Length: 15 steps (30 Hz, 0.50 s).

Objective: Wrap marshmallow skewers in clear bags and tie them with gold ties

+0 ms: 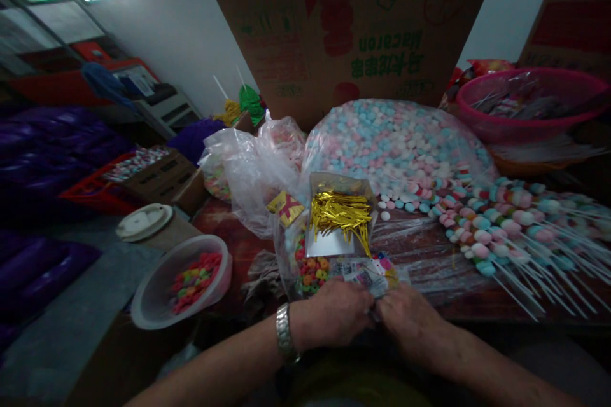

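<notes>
My left hand, with a metal watch on its wrist, and my right hand meet at the table's front edge. Both are closed, knuckles up, almost touching. What they pinch is hidden by the fingers. Just beyond them lie printed plastic wrappers. Colourful ring-shaped candies sit in clear plastic left of the wrappers. Behind is an open box of gold twist ties. To the right, skewers of pastel candies are piled with their white sticks pointing toward the front right.
A large clear bag of pastel candies lies before a tall cardboard box. A pink basin stands back right. At left are a white bowl of ring candies, a lidded container and a red crate.
</notes>
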Tool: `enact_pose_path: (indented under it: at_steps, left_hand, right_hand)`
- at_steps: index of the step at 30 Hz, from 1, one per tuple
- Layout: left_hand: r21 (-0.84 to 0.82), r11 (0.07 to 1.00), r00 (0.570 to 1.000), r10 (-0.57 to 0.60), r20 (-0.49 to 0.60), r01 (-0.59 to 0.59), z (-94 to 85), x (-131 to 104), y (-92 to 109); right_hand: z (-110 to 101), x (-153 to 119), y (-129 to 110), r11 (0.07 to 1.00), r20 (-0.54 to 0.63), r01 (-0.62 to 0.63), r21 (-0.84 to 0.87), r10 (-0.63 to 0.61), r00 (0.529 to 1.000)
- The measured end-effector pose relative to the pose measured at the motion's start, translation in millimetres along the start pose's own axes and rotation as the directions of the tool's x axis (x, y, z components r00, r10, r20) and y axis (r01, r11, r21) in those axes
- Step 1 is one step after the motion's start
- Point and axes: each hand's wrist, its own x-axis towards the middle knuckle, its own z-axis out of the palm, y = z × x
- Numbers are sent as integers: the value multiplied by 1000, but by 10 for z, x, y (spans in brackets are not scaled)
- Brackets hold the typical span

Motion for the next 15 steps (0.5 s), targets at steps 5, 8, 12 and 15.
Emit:
enact_pose_path:
  at_steps: [5,8,12,15]
  left_hand:
    - [377,877,928,357,-102,-296,-250,-122,77]
    - [260,948,936,248,-249,-182,-214,-210,-52]
    - [-508,842,785,-434,-441,180,56,-243,-272]
    - [-935,326,585,-789,-186,142,222,-180,-329]
  right_hand:
    - [200,-65,-141,565,338,-283,775,9,941]
    - [157,123,-89,489,333,-306,817,33,942]
    - [-128,623,130,903,-230,-353,244,408,884]
    - [-194,953,235,908,-361,-413,64,407,839]
